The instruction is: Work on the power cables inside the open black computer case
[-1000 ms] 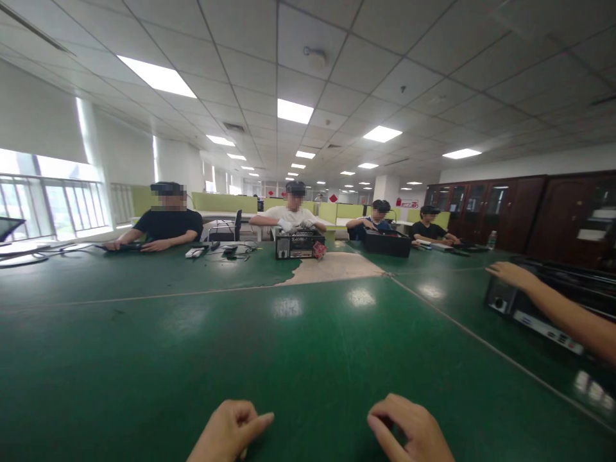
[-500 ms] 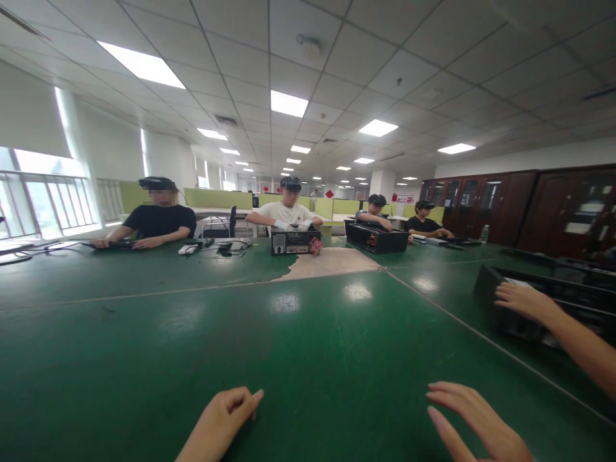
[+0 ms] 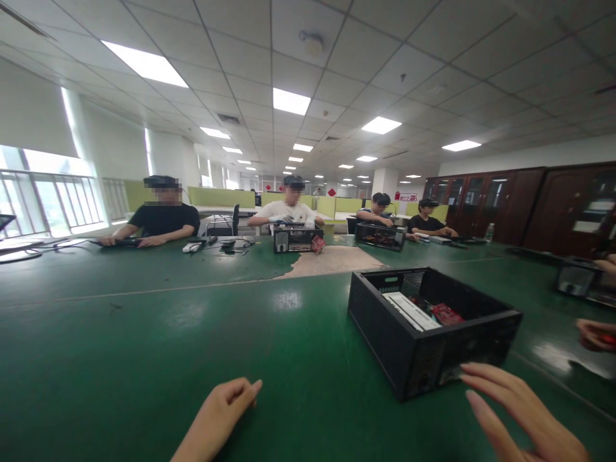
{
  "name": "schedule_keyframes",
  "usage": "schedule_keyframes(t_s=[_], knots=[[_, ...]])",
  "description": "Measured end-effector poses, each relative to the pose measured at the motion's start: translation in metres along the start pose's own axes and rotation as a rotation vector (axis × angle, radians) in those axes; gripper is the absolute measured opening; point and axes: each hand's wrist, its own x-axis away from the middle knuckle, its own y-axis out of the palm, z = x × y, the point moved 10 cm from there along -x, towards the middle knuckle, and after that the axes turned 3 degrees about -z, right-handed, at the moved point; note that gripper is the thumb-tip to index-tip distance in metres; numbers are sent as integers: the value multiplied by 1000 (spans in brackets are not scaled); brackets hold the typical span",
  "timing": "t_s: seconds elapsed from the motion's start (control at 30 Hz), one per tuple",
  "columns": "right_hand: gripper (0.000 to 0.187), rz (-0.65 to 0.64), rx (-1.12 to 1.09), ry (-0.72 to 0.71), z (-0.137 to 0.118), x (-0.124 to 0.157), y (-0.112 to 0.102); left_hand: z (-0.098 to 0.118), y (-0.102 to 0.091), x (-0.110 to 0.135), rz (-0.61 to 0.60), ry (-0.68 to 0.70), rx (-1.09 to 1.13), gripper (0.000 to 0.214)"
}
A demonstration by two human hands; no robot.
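1. Case (image 3: 385, 333) – black computer case, lid off, open side up. It stands on the green table (image 3: 144, 359), right of centre and just beyond the right hand. Inside are a white flat part (image 3: 411, 310) and a red part (image 3: 446, 314); the rest is in shadow.
2. Right hand (image 3: 520, 414) – low right in the view, palm down, fingers straight and slightly apart, holding nothing. The fingertips lie at the near right corner of the case; whether they touch it or stop just short cannot be told.
3. Left hand (image 3: 219, 417) – on the bare table, well left of the case. Fingers loosely curled, forefinger out, nothing held.
4. Step in hand, as judged: the right hand reaches for the case, and no grip is made yet.
5. Next move, as judged: a firm hold calls for the right fingers to close over the near wall. The left hand would have to cross to the left wall so the case can be steadied or turned without tipping its loose parts.
6. Surroundings: a co-worker's hand (image 3: 597, 333) is at the right edge, with a second case (image 3: 575, 281) beyond it. Four people sit across the table, one behind a further case (image 3: 297, 240).
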Motion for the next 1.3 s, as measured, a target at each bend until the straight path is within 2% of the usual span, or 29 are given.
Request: schedule_keyframes(t_s=[0.07, 0.13, 0.27, 0.33, 0.4, 0.73, 0.9, 1.03, 1.13, 1.23, 1.3], knots=[[21, 16, -23, 44, 24, -20, 8, 1, -2, 0, 6, -4, -1, 59], [24, 22, -12, 98, 59, -40, 25, 4, -4, 1, 11, 8, -9, 58], [43, -134, 156, 170, 123, -59, 79, 5, -7, 1, 23, 32, -12, 58], [50, -141, 250, 167, 136, -58, 91, 4, -8, 0, 28, 42, -4, 59], [50, -93, 269, 167, 138, -54, 90, 5, -10, -1, 36, 55, -2, 60], [49, -42, 175, 222, 121, -50, 82, 18, -30, 4, 100, 41, 13, 57], [46, -18, 178, 219, 101, -44, 79, 16, -30, 1, 106, 29, 24, 57], [45, -30, 187, 207, 72, -38, 77, 23, -29, 0, 99, 49, 41, 57], [44, -55, 179, 165, 38, -37, 75, 35, -30, 0, 101, 74, 41, 56], [41, -69, 153, 112, -1, -33, 72, 58, -35, 1, 108, 105, 43, 53], [39, -76, 140, 87, -26, -29, 70, 83, -39, 2, 117, 157, 34, 53]])
